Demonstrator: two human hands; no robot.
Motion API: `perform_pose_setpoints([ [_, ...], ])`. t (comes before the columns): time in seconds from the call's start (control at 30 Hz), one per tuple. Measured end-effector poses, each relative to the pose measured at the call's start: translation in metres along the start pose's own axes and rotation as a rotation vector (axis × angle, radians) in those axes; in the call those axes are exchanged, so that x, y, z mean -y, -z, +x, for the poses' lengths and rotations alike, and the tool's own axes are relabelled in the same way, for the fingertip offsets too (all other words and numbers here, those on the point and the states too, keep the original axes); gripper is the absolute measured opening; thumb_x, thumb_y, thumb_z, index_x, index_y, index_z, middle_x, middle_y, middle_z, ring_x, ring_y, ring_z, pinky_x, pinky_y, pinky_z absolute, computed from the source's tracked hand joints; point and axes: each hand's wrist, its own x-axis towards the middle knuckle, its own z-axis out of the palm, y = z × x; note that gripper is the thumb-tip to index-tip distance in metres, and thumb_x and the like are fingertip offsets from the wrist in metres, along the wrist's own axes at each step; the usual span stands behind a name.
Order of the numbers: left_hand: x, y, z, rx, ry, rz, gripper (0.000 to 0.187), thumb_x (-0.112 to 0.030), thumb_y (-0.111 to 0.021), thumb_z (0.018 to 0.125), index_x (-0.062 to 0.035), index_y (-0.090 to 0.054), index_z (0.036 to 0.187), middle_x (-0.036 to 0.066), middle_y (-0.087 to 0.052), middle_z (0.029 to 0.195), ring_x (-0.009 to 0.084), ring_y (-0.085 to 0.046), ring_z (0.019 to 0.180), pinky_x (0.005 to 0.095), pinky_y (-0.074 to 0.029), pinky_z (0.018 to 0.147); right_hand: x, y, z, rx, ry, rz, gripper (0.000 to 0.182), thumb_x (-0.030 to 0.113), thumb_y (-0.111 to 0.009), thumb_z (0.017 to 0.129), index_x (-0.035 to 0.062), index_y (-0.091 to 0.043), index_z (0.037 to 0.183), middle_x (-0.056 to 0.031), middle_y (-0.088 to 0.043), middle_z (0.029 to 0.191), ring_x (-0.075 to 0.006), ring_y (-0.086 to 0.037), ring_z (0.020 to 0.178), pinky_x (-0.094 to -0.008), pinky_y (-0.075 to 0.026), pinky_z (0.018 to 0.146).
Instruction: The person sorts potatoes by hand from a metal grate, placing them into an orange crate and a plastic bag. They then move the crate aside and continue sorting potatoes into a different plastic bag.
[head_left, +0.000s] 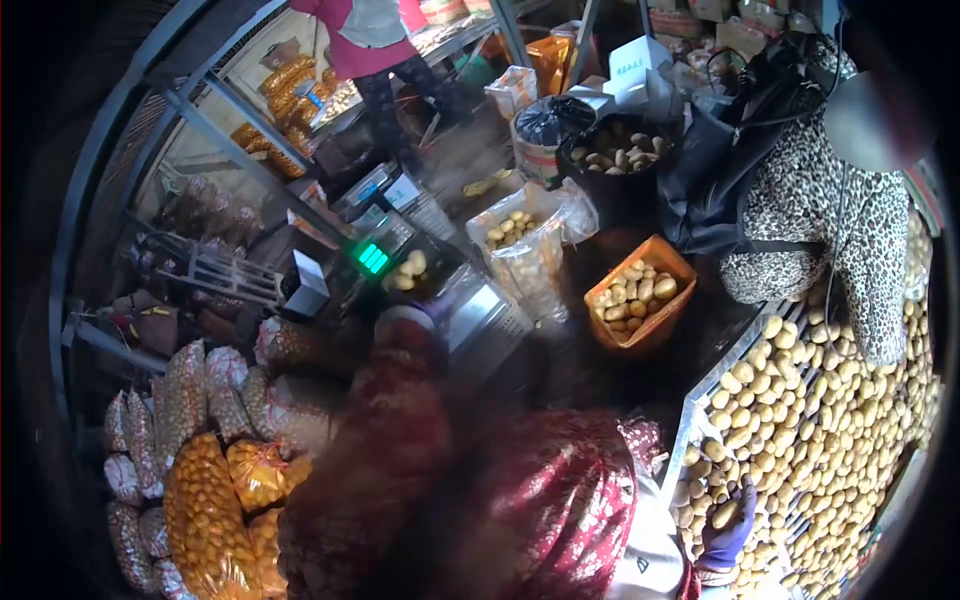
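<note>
My right hand [732,528], in a purple glove, is closed around a potato [724,514] at the near left edge of the sorting table. Loose potatoes [800,430] cover that table. My left arm reaches forward in a red patterned sleeve. At its end, my left hand [438,303] is a purple blur beside a digital scale [480,312]; its fingers cannot be made out. A few potatoes [408,270] lie on the weighing area just beyond it. A green lit display [372,258] glows to their left.
An orange crate [650,320] of potatoes stands between scale and table. Behind are a plastic-lined box [540,275] and a black tub [610,170] with potatoes. Filled net sacks [205,510] crowd the left. One person in leopard print [870,240] is at right; another in pink [365,40] stands behind.
</note>
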Motion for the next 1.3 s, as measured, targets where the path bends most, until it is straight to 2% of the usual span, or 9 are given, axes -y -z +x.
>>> perform_pose_setpoints([
  [0.1,0.087,0.009,-0.003,0.15,0.448,0.063,0.042,-0.039,-0.046,0.104,-0.0089,-0.052,0.133,0.013,-0.054,0.119,0.0285,-0.055,0.103,0.0452,-0.049,0.089,0.02,-0.014,-0.001,-0.083,0.181,-0.211,0.042,0.034,-0.054,0.101,0.0079,-0.058,0.134,-0.0053,-0.065,0.106,-0.0146,-0.064,0.084,-0.0227,-0.052,0.063],
  [0.3,0.298,-0.076,-0.137,0.422,1.319,0.669,0.082,-0.073,-0.046,0.093,-0.022,-0.035,0.156,0.019,-0.054,0.14,0.0452,-0.057,0.12,0.0671,-0.047,0.096,0.089,-0.068,0.015,0.167,-0.067,0.214,0.05,0.035,-0.053,0.104,0.0034,-0.051,0.142,-0.0099,-0.061,0.123,-0.0178,-0.061,0.106,-0.0316,-0.052,0.087],
  [0.37,0.324,-0.075,-0.189,0.547,0.76,0.87,0.069,-0.059,-0.057,0.095,-0.0177,-0.047,0.148,0.013,-0.062,0.127,0.0368,-0.062,0.11,0.0547,-0.053,0.089,0.124,-0.096,0.009,0.391,-0.128,0.311,0.054,0.03,-0.052,0.106,-0.0004,-0.043,0.149,-0.0112,-0.056,0.136,-0.0194,-0.054,0.122,-0.0364,-0.043,0.107],
  [0.43,0.33,-0.045,-0.168,0.611,0.825,0.798,0.051,-0.041,-0.064,0.095,-0.014,-0.056,0.137,0.009,-0.068,0.111,0.0258,-0.063,0.089,0.039,-0.053,0.069,0.13,-0.103,0.008,0.398,0.061,0.116,0.056,0.016,-0.054,0.103,-0.0025,-0.037,0.153,-0.0153,-0.049,0.147,-0.0229,-0.05,0.131,-0.036,-0.037,0.113],
  [0.47,0.304,-0.06,-0.14,0.525,1.452,0.528,0.041,-0.031,-0.066,0.094,-0.0119,-0.061,0.13,0.007,-0.069,0.102,0.0198,-0.063,0.076,0.0312,-0.05,0.056,0.118,-0.098,0.009,0.328,0.094,0.052,0.057,0.013,-0.055,0.102,-0.0026,-0.036,0.153,-0.0163,-0.047,0.149,-0.024,-0.049,0.133,-0.0355,-0.036,0.114],
  [0.63,0.142,-0.041,-0.072,0.197,0.732,0.362,0.023,-0.02,-0.068,0.088,-0.008,-0.063,0.108,0.006,-0.061,0.081,0.0143,-0.054,0.059,0.0213,-0.035,0.04,0.061,-0.03,-0.006,0.106,-0.344,0.238,0.045,0.029,-0.057,0.104,0.0051,-0.053,0.141,-0.0053,-0.065,0.119,-0.0156,-0.063,0.107,-0.0299,-0.05,0.088],
  [0.83,-0.048,0.038,0.02,-0.164,0.115,0.273,0.021,-0.026,-0.056,0.1,-0.0089,-0.065,0.108,0.004,-0.062,0.093,0.0198,-0.063,0.082,0.0326,-0.052,0.073,0.032,-0.026,-0.039,0.101,-0.324,0.199,0.039,0.025,-0.059,0.103,0.0026,-0.059,0.135,-0.0068,-0.067,0.118,-0.0199,-0.066,0.102,-0.0347,-0.055,0.09],
  [1.1,0.213,-0.021,-0.03,-0.031,0.592,0.992,0.038,-0.029,-0.044,0.106,-0.0075,-0.06,0.132,0.012,-0.061,0.125,0.0259,-0.063,0.106,0.0381,-0.051,0.094,0.036,-0.037,-0.052,0.094,-0.377,0.303,0.034,0.021,-0.059,0.103,0.0012,-0.061,0.131,0.0021,-0.066,0.103,-0.0073,-0.058,0.088,-0.023,-0.048,0.078],
  [1.3,0.393,-0.088,-0.104,0.956,0.445,1.542,0.04,-0.017,-0.057,0.101,-0.0036,-0.057,0.139,0.015,-0.064,0.127,0.027,-0.062,0.115,0.0397,-0.052,0.097,0.04,-0.021,-0.04,0.043,-0.328,0.374,0.034,0.019,-0.058,0.103,-0.0005,-0.061,0.131,0.0027,-0.065,0.103,-0.0072,-0.057,0.088,-0.0237,-0.048,0.079],
])
